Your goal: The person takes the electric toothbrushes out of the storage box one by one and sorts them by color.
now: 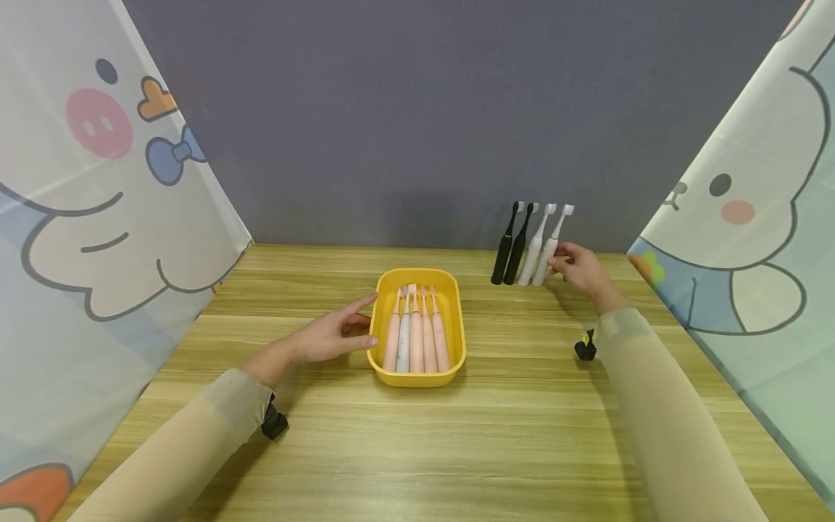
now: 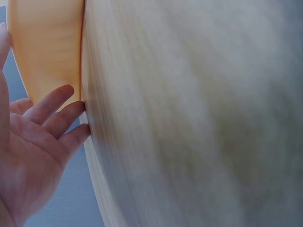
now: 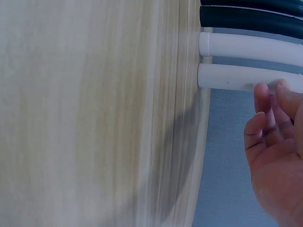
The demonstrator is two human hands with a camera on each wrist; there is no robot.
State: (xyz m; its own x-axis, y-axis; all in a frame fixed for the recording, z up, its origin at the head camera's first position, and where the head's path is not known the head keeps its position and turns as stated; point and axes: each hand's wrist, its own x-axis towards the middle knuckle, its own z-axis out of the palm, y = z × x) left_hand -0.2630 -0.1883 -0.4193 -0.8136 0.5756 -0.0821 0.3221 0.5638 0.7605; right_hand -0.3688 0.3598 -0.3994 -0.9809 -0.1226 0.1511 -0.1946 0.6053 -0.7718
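Observation:
At the back right, two black electric toothbrushes [image 1: 511,250] and two white ones stand upright side by side. My right hand [image 1: 579,270] is at the rightmost white toothbrush [image 1: 546,254], its thumb and fingertips right at the handle's edge. In the right wrist view this handle [image 3: 227,76] stands on the table, with the fingers loosely bent beside it. A yellow bin [image 1: 419,380] holds several pink toothbrushes [image 1: 415,337] and a pale blue-white one [image 1: 403,341]. My left hand [image 1: 333,335] spreads its fingers along the bin's left side, the thumb at the rim.
The wooden table [image 1: 417,449] ends at a grey back panel [image 1: 417,130]. Cloth screens with cartoon animals flank it on the left [image 1: 52,290] and right [image 1: 770,254]. Each wrist wears a small black camera mount.

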